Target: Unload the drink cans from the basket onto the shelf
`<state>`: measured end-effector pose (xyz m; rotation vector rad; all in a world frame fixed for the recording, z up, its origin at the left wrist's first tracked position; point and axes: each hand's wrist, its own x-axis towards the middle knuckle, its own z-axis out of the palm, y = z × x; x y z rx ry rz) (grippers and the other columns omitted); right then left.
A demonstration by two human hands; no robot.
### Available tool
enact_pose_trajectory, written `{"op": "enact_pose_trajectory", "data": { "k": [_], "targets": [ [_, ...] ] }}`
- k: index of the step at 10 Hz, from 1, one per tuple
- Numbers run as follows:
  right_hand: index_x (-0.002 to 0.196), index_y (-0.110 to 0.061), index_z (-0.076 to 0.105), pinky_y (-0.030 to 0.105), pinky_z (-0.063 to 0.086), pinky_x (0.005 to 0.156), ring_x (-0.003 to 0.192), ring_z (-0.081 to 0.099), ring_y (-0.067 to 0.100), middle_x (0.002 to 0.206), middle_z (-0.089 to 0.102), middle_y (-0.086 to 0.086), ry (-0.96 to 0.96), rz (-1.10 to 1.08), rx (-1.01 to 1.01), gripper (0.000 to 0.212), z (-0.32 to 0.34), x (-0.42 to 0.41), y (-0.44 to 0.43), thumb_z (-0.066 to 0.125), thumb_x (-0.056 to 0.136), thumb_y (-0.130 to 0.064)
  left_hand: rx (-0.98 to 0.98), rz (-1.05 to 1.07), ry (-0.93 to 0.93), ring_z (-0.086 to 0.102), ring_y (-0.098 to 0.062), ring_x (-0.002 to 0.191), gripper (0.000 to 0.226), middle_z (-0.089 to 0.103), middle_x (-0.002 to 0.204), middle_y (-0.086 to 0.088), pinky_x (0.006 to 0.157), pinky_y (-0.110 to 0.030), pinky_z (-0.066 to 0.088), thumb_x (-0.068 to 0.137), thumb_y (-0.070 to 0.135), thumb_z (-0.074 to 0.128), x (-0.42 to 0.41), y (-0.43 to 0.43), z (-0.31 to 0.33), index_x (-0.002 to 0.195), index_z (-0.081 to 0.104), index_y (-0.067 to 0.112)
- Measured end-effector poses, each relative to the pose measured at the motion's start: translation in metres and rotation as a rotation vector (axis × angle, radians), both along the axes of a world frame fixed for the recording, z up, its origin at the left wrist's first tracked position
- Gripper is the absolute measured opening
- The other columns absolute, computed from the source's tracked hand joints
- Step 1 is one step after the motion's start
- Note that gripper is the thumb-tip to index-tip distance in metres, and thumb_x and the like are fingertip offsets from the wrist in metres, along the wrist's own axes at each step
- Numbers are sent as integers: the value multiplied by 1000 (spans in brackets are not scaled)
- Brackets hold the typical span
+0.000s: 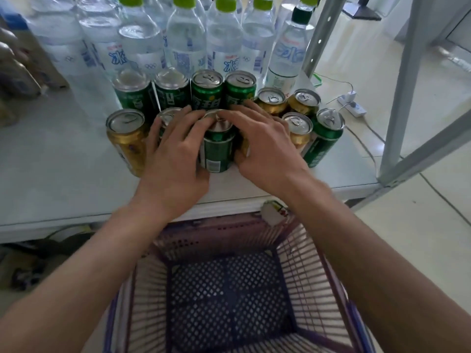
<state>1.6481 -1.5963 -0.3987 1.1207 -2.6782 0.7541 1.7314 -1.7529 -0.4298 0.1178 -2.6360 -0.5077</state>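
A green drink can (218,149) stands upright in the front row on the white shelf (63,174). My left hand (175,154) presses its left side, fingers spread over its top and over a half-hidden can beside it. My right hand (265,146) closes on its right side, thumb low and fingers on the lid, hiding a gold can behind. Around it stand a gold can (127,141), a tilted-looking green can (323,138) and a back row of green cans (206,93). The purple basket (300,250) below my arms holds no cans.
Several clear water bottles (186,39) with green caps fill the shelf behind the cans. A grey perforated shelf post (323,34) rises at the right back corner. A white power strip (353,105) with cables lies on the floor to the right, near a grey frame (405,85).
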Motion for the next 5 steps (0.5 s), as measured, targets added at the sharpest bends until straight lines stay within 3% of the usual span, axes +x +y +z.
{"op": "enact_pose_trajectory", "data": {
  "k": [1,3,4,5],
  "targets": [
    [147,-23,55,50,30,117,149,36,22,149,57,-1,-26,-24,50,68,8,2,-3,67,81,-14,37,19,-104,24,-22,153,81,42,158,-2,124,-54,11,72,13,64,-2,4,12,150,42,15],
    [159,-23,36,49,22,121,157,20,25,166,33,5,-9,-77,281,87,30,25,4,67,80,-9,-165,-40,-366,1,-16,158,107,3,172,3,126,-49,1,76,13,65,17,8,40,163,3,21],
    [162,-27,26,54,18,122,159,13,27,171,21,6,-82,-165,333,94,50,43,12,68,79,-8,-103,-51,-407,1,-14,158,109,-1,172,4,126,-48,2,76,9,63,43,19,59,163,-2,20],
    [159,-23,28,52,22,122,156,21,28,166,30,6,-185,-270,364,93,69,61,36,69,78,-6,-53,-50,-524,4,-17,158,97,7,171,-1,126,-43,6,81,9,61,74,32,79,163,10,17]
  ]
}}
